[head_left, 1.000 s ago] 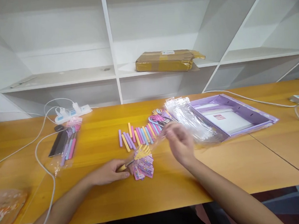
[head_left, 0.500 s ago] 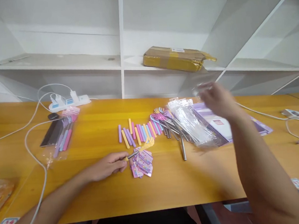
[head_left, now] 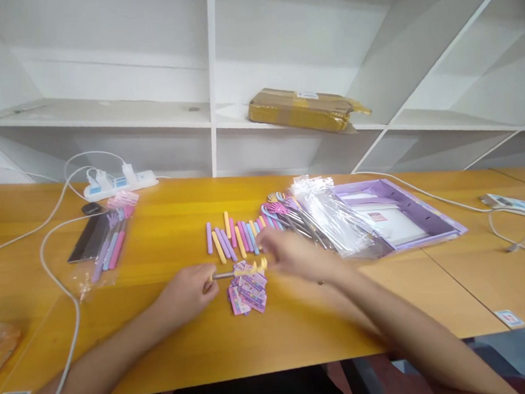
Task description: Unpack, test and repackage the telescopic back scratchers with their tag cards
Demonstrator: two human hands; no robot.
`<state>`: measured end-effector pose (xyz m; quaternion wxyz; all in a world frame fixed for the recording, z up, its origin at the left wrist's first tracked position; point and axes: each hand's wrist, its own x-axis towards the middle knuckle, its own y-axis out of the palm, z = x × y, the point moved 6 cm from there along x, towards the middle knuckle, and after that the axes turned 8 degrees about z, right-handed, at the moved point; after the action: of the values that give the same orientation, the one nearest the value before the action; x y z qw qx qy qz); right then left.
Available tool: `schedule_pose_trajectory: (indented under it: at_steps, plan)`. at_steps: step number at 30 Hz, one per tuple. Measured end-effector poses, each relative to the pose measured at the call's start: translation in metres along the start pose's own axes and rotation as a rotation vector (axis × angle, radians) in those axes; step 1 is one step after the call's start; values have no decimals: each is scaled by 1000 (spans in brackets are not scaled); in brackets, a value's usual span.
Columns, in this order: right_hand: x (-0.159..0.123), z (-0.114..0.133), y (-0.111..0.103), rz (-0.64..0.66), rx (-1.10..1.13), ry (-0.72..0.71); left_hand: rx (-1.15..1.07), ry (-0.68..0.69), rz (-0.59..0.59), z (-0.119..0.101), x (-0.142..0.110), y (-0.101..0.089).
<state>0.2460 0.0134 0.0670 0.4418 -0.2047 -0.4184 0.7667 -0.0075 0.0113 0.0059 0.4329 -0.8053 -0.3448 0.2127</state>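
Note:
My left hand [head_left: 186, 292] is closed around the handle end of a yellow back scratcher [head_left: 226, 275], whose hand-shaped head points right. Just beyond that head is my right hand [head_left: 295, 255], its fingers smeared by motion and partly hidden; whether it holds anything does not show. Small printed pink and purple cards [head_left: 248, 296] lie in a pile under the scratcher. Behind them is a row of pastel handle sleeves [head_left: 225, 243]. A heap of metal-stemmed back scratchers with coloured heads [head_left: 278, 208] lies behind my right hand.
Clear plastic bags [head_left: 333, 215] lie against an open purple box [head_left: 408, 239] at the right. To the left are bagged back scratchers [head_left: 110, 244], a power strip [head_left: 121, 185] and a loose white cable [head_left: 70, 287]. A taped carton [head_left: 301, 109] sits on the shelf.
My right hand has come down and left from above the purple box to the scratcher's head. In my left hand the scratcher has turned slightly and now lies more level.

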Motion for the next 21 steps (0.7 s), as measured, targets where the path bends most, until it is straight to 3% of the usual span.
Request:
schedule_pose_trajectory:
  at_steps: [3,6,9,13,18,21]
  plan:
    - [10,63,78,155,169,-199,288,149,-119,-9,-6,3]
    - [24,74,113,234,491,-138,455,278,-191,-14,-12,3]
    - [34,63,126,268,885,63,574,275,-281,-12,-14,-4]
    - [41,65,128,188,1238,54,596,249,-259,-7,-11,-8]
    - [36,65,137,191,1287,109,567,178,-151,-1,-2,5]
    - [27,62,137,126,1273,121,526,166,-102,3,3,13]
